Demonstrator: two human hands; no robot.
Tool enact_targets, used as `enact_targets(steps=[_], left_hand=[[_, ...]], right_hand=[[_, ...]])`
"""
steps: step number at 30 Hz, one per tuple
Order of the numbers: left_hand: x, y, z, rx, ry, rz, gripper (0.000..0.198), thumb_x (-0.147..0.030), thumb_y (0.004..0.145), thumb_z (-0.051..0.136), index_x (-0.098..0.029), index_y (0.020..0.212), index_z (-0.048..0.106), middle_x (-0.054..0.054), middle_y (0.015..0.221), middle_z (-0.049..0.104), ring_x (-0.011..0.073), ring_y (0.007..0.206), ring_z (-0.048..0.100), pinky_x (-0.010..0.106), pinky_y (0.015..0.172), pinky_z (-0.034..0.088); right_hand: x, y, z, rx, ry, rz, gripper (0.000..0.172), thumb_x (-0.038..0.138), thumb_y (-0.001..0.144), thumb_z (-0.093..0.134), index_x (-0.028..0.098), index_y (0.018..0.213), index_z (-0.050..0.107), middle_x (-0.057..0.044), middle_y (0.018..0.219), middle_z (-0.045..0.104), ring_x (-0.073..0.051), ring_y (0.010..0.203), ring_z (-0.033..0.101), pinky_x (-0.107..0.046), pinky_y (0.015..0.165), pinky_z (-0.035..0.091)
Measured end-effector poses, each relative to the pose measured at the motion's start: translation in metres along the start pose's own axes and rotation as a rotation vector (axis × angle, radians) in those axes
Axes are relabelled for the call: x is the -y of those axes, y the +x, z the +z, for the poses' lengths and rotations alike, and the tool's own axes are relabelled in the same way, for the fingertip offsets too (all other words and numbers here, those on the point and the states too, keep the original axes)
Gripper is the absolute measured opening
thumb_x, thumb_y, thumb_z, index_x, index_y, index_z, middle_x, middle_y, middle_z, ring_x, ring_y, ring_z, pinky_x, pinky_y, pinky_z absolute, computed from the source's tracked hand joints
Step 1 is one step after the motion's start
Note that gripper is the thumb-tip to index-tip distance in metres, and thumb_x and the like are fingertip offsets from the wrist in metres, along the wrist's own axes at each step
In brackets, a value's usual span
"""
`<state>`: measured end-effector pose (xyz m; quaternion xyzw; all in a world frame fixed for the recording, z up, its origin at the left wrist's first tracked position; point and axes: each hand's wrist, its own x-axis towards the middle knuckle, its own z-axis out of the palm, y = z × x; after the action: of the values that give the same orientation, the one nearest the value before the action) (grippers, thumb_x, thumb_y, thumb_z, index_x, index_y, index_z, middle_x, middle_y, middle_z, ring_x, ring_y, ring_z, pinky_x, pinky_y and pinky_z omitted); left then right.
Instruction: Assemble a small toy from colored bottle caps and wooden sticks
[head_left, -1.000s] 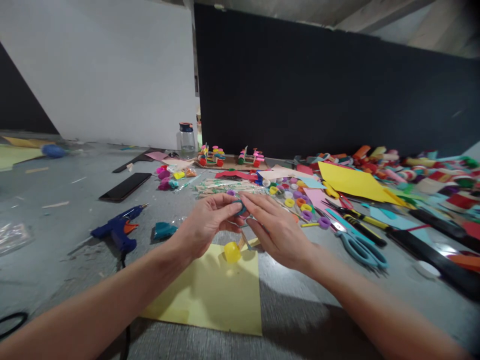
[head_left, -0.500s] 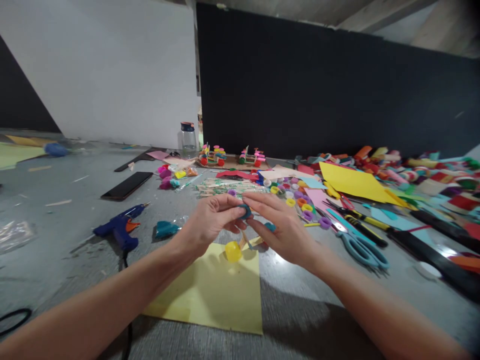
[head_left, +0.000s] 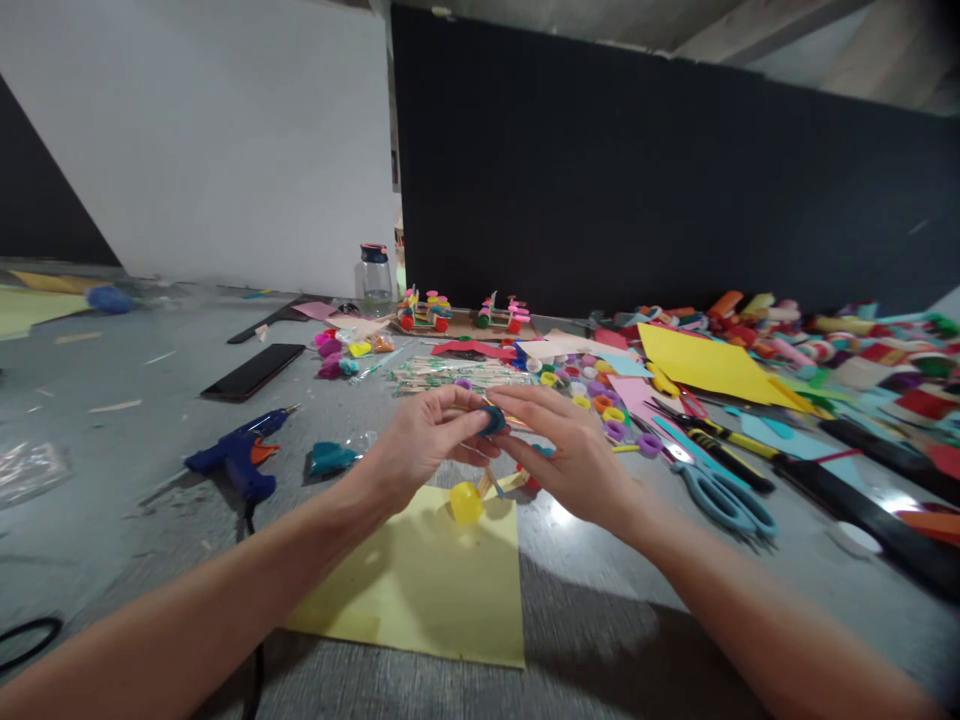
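A small lump of dark blue modelling clay (head_left: pixel 493 420) is held up between my two hands in the middle of the view. My left hand (head_left: pixel 424 435) pinches it between thumb and fingers. From the other side, the fingers of my right hand (head_left: pixel 574 450) press on the same lump. Just below them, a yellow ball-shaped piece (head_left: pixel 466 503) sits with thin wooden sticks (head_left: pixel 491 483) beside it, at the top of a yellow sheet of paper (head_left: pixel 420 580). My right hand partly hides that stick piece. An opened packet of blue clay (head_left: pixel 334 458) lies left of my left hand.
At left are a blue glue gun (head_left: pixel 244 455) with its cable and a black phone (head_left: pixel 255 371). Blue-handled scissors (head_left: pixel 724 495) and a cutter (head_left: pixel 720 455) lie right. Two small stick models (head_left: pixel 424 312), a bottle (head_left: pixel 376 275) and wooden sticks (head_left: pixel 457 373) stand or lie behind.
The blue clay has turned slightly and looks flatter between the fingers. My right hand has shifted a little, still against it. Other things have stayed put.
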<state>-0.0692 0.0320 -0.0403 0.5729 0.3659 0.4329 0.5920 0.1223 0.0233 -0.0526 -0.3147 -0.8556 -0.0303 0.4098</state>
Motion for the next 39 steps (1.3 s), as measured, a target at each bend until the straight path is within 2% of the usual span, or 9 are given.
enact_targets(steps=[7, 10, 13, 18, 21, 25, 30, 35, 39], left_hand=[[-0.003, 0.0, -0.002, -0.005, 0.076, 0.058, 0.014, -0.025, 0.076, 0.071, -0.014, 0.082, 0.065, 0.0, 0.075, 0.065, 0.0117, 0.068, 0.062, 0.019, 0.052, 0.048], [-0.005, -0.002, -0.005, -0.033, 0.148, 0.071, 0.013, -0.025, 0.076, 0.07, -0.015, 0.082, 0.066, 0.0, 0.075, 0.064, 0.0112, 0.067, 0.058, 0.018, 0.049, 0.045], [-0.004, -0.008, -0.014, -0.054, 0.232, 0.01, 0.014, -0.026, 0.076, 0.07, -0.015, 0.083, 0.065, 0.0, 0.072, 0.063, 0.0108, 0.062, 0.056, 0.018, 0.046, 0.043], [0.013, -0.019, -0.031, -0.094, 0.252, -0.111, 0.021, -0.03, 0.074, 0.074, -0.016, 0.084, 0.062, 0.001, 0.071, 0.065, 0.0112, 0.061, 0.057, 0.018, 0.044, 0.042], [0.028, -0.02, -0.031, -0.045, 0.26, -0.167, 0.019, -0.031, 0.076, 0.072, -0.016, 0.086, 0.065, 0.001, 0.071, 0.065, 0.0111, 0.06, 0.056, 0.017, 0.043, 0.042], [0.038, -0.02, -0.022, 0.016, 0.233, -0.224, 0.013, -0.026, 0.077, 0.07, -0.015, 0.083, 0.066, -0.001, 0.062, 0.06, 0.0093, 0.053, 0.051, 0.015, 0.039, 0.04], [0.038, -0.022, -0.019, 0.064, 0.233, -0.251, 0.009, -0.025, 0.08, 0.069, -0.017, 0.085, 0.067, -0.005, 0.055, 0.054, 0.0072, 0.045, 0.045, 0.016, 0.036, 0.04], [0.037, -0.023, -0.02, 0.044, 0.285, -0.246, 0.009, -0.027, 0.082, 0.069, -0.018, 0.084, 0.069, -0.006, 0.051, 0.049, 0.0047, 0.038, 0.037, 0.014, 0.033, 0.03], [0.038, -0.02, -0.019, 0.046, 0.26, -0.261, 0.009, -0.029, 0.082, 0.069, -0.02, 0.084, 0.068, -0.007, 0.047, 0.048, 0.0055, 0.037, 0.038, 0.015, 0.033, 0.029]], right_hand=[[0.001, 0.003, -0.006, 0.026, 0.091, 0.038, 0.03, 0.023, 0.092, 0.063, 0.021, 0.122, 0.065, -0.008, 0.124, 0.069, -0.02, 0.117, 0.064, -0.04, 0.1, 0.053], [-0.003, 0.005, -0.013, 0.03, 0.144, 0.132, 0.025, 0.023, 0.095, 0.058, 0.022, 0.119, 0.066, -0.005, 0.113, 0.073, -0.017, 0.105, 0.069, -0.036, 0.092, 0.056], [-0.01, 0.005, -0.017, 0.131, 0.058, 0.185, 0.024, 0.018, 0.095, 0.055, 0.022, 0.113, 0.069, -0.005, 0.109, 0.074, -0.019, 0.102, 0.069, -0.038, 0.09, 0.056], [-0.011, -0.003, -0.007, 0.446, -0.138, 0.062, 0.021, 0.02, 0.083, 0.072, 0.021, 0.104, 0.074, -0.01, 0.135, 0.061, -0.034, 0.141, 0.038, -0.057, 0.113, 0.036], [-0.007, -0.007, 0.003, 0.51, -0.145, 0.106, 0.017, 0.02, 0.081, 0.073, 0.026, 0.096, 0.075, -0.004, 0.147, 0.051, -0.034, 0.148, 0.025, -0.064, 0.117, 0.022], [-0.007, -0.01, 0.009, 0.52, -0.137, 0.116, 0.016, 0.018, 0.081, 0.073, 0.03, 0.09, 0.076, 0.002, 0.151, 0.047, -0.033, 0.152, 0.016, -0.069, 0.118, 0.007], [-0.008, -0.011, 0.01, 0.484, -0.107, 0.108, 0.01, 0.022, 0.083, 0.073, 0.031, 0.087, 0.076, 0.003, 0.151, 0.048, -0.032, 0.152, 0.014, -0.071, 0.116, -0.004], [-0.01, -0.014, 0.015, 0.461, -0.097, 0.099, 0.007, 0.023, 0.084, 0.073, 0.03, 0.082, 0.075, 0.005, 0.148, 0.051, -0.035, 0.152, 0.015, -0.075, 0.114, -0.008], [-0.011, -0.014, 0.016, 0.439, -0.088, 0.078, 0.007, 0.023, 0.082, 0.074, 0.029, 0.08, 0.074, 0.004, 0.145, 0.055, -0.035, 0.151, 0.018, -0.073, 0.115, -0.007]])
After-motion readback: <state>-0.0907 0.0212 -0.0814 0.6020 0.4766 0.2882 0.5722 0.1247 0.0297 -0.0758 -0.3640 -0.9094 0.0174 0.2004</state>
